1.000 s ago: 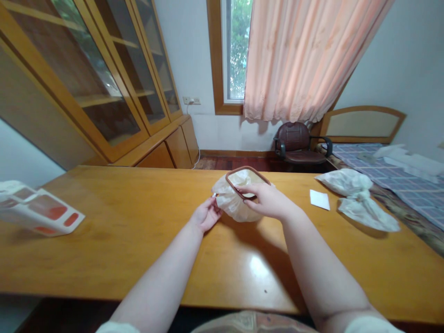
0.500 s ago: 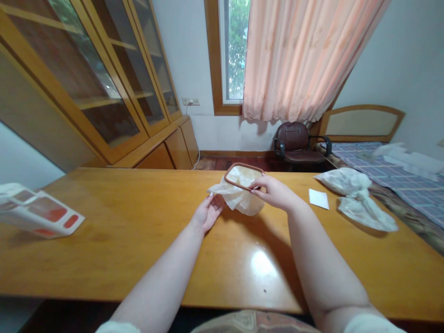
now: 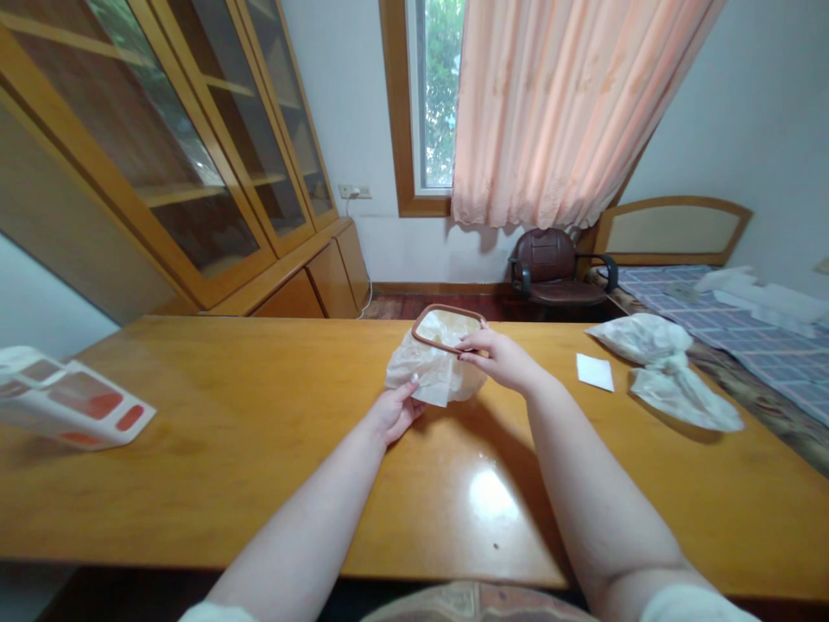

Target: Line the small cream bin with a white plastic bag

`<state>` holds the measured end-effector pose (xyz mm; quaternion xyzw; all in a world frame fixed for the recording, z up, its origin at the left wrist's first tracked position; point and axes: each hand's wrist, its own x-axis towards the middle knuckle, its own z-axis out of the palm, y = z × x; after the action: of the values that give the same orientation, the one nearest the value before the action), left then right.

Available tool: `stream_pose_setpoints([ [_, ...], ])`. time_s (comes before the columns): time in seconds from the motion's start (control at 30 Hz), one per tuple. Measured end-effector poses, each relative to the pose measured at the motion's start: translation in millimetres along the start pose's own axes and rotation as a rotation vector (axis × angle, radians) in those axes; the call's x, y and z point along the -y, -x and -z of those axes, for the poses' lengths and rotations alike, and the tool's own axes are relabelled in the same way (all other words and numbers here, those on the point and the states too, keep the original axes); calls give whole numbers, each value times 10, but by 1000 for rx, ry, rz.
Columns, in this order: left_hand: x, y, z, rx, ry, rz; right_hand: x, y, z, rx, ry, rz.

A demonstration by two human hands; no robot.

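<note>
Near the far edge of the table, a brown rounded-rectangular embroidery hoop [image 3: 414,334] is held tilted above the surface. Thin whitish cloth [image 3: 433,380] spans the hoop and hangs loosely below it. My right hand [image 3: 496,352] is closed on the hoop's near right corner, thumb and fingers on the rim. On the near left side, my left hand [image 3: 396,410] pinches the hanging cloth, its thumb on top; the other fingers are partly hidden beneath.
On the right of the wooden table [image 3: 259,449] lie a white square sheet [image 3: 594,372] and a knotted whitish plastic bag [image 3: 661,363]. A white-and-orange container [image 3: 97,402] stands at the left. Beyond are a brown armchair [image 3: 547,268], a bed [image 3: 725,320] and a glass-door cabinet [image 3: 194,155].
My left hand has moved slightly right and now pinches the cloth's lower edge, which hangs flatter and more spread. The hoop and my right hand have shifted slightly left.
</note>
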<state>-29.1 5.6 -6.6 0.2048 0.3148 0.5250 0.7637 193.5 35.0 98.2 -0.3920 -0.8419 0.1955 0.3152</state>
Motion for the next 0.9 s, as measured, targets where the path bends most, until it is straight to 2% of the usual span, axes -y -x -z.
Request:
stream_pose_setpoints([
  [0.1,44,-41,29,-83,-43,41,-26,1,-2,-5,-14,6],
  [0.23,62,-87,33,-198,-56,28,-70,1,-3,5,-71,-6],
  [0.37,41,-84,11,-249,-59,27,-80,1,7,7,-72,25],
  [0.43,12,-59,-6,-214,-44,7,-79,6,14,4,-71,13],
  [0.57,-95,16,-50,102,86,-90,-67,23,35,-8,-81,-32],
  [0.63,-151,43,-65,193,141,-114,-49,27,44,-8,-79,-34],
  [0.9,-213,-4,-12,111,202,-161,-38,-10,23,2,-65,11],
])
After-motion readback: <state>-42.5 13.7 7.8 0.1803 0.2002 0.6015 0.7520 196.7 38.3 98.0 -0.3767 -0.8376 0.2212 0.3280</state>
